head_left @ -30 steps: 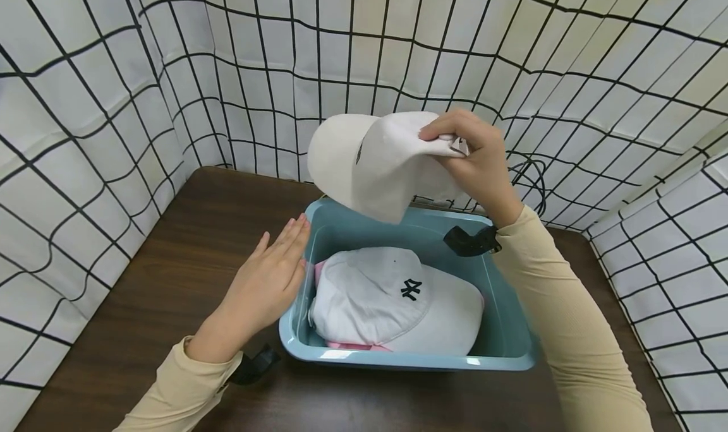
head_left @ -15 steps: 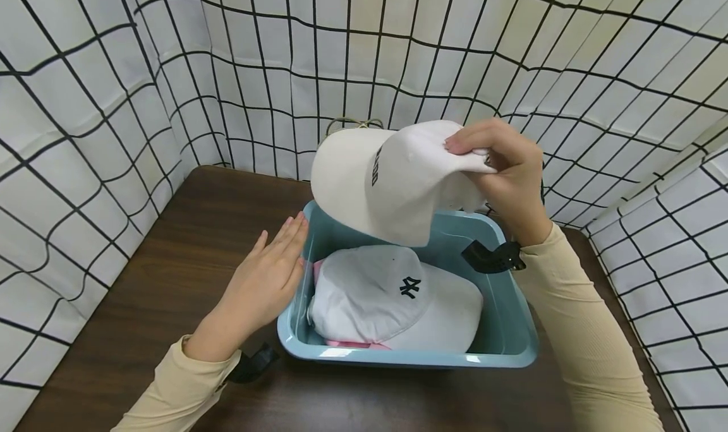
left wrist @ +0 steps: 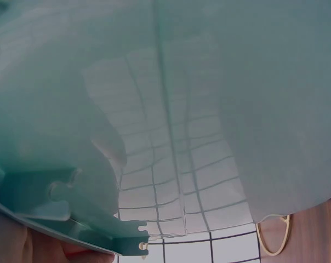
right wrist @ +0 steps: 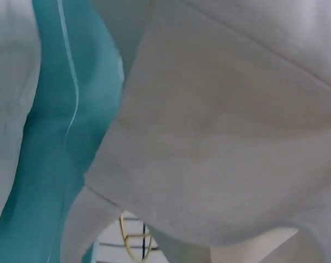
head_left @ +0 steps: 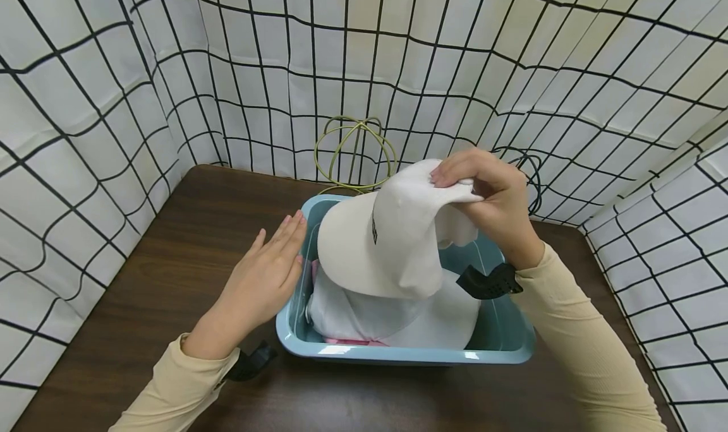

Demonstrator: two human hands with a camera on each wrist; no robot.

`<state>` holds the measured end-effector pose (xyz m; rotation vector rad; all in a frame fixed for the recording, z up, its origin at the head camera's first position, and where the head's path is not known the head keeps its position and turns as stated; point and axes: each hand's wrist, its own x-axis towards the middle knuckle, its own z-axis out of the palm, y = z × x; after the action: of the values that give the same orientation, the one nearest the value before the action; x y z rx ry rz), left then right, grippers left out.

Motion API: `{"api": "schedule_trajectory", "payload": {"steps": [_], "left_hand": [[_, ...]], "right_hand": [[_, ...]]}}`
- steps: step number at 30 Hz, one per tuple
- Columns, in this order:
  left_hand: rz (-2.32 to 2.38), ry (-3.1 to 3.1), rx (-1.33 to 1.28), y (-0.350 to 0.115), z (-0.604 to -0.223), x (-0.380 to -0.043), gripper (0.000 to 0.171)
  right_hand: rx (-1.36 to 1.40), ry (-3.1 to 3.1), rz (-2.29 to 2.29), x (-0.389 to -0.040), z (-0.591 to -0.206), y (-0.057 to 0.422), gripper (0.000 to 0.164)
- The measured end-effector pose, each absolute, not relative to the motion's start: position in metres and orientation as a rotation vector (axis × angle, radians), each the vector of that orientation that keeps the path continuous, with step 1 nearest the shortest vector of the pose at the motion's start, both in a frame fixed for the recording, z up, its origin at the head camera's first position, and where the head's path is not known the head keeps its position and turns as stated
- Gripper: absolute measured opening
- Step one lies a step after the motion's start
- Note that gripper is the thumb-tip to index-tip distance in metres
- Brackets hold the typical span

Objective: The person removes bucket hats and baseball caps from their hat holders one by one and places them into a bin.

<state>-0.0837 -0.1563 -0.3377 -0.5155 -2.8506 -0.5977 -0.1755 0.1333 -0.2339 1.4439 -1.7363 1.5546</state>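
Note:
My right hand (head_left: 495,198) pinches the back edge of a white baseball cap (head_left: 392,230), its brim pointing left. That cap hangs over a blue plastic tub (head_left: 398,355) and partly covers a second, pale cap (head_left: 352,312) lying inside. A bit of pink (head_left: 355,342) shows beneath the lower cap. My left hand (head_left: 264,271) lies with straight fingers against the tub's left rim. In the left wrist view the tub wall (left wrist: 154,109) fills most of the frame. Cloth of the held cap (right wrist: 220,131) fills most of the right wrist view.
A yellow-green wire stand (head_left: 357,151) is behind the tub. Dark coiled wire (head_left: 531,173) lies at the back right. The brown wooden table (head_left: 227,211) is enclosed by a black wire grid (head_left: 256,72) over white sheeting.
My right hand has lowered the white cap from above the tub's back edge, toward me, to over the lower cap. The wire stand behind has come into view. My left hand stays put.

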Motion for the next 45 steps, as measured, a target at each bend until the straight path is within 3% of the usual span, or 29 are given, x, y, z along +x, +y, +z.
{"api": "schedule_trajectory", "payload": {"steps": [5,10,15,32,39,45], "left_hand": [[-0.597,-2.856,-0.526,-0.156,-0.338,-0.085,0.054],[-0.597,-2.863,-0.521,-0.155,-0.339,-0.087,0.055],[-0.605,-2.874,-0.522,-0.153,-0.339,-0.088,0.055],[-0.612,-2.861,-0.529,-0.152,-0.338,-0.086,0.054],[-0.620,-2.842,-0.536,-0.153,-0.339,-0.087,0.054],[-0.626,-2.840,-0.524,-0.153,-0.339,-0.087,0.054]], "right_hand": [[1.542,-1.765,1.552,-0.167,-0.236,0.128,0.023],[1.591,-1.867,1.465,-0.164,-0.246,0.120,0.005],[1.562,-1.947,1.439,-0.166,-0.261,0.118,0.025],[1.890,-2.526,1.120,-0.176,-0.285,0.179,0.032],[1.890,-2.855,0.791,-0.174,-0.310,0.182,0.039],[1.906,-2.940,0.554,-0.175,-0.325,0.172,0.032]]}}
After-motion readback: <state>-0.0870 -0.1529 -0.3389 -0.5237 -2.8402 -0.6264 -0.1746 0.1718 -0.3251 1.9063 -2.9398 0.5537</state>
